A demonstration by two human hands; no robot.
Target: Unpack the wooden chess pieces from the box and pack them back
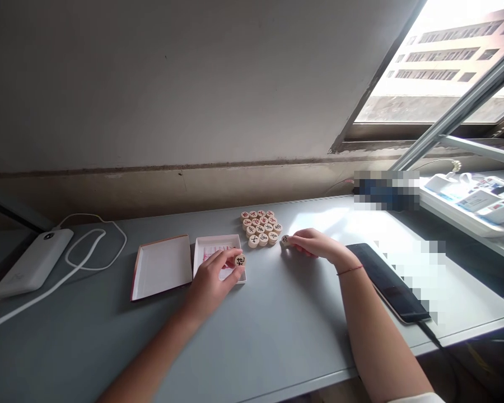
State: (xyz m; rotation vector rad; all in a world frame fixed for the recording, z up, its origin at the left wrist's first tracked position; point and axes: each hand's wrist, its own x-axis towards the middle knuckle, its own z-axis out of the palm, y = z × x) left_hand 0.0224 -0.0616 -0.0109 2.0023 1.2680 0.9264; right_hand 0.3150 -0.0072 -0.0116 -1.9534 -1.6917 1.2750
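Note:
Between thumb and fingers, my left hand (215, 276) holds a round wooden Chinese chess piece (239, 260) with a black character. It is over the right edge of a shallow white box (199, 246) with a red-lined paper inside. My right hand (315, 244) pinches a second Chinese chess piece (285, 239), also black-marked, at the right end of the front row. Rows of stacked Chinese chess pieces (260, 229) stand behind, red characters at the back and black ones in front. The box lid (162, 268) lies with its inside up, left of the box.
A white power bank (33, 263) with a white cable (82, 263) lies at the left. Beside my right forearm is a dark phone (388, 282) with a black cable. A metal frame (439, 126) and a white shelf (457, 207) stand at the right; a wall (172, 112) rises behind the desk.

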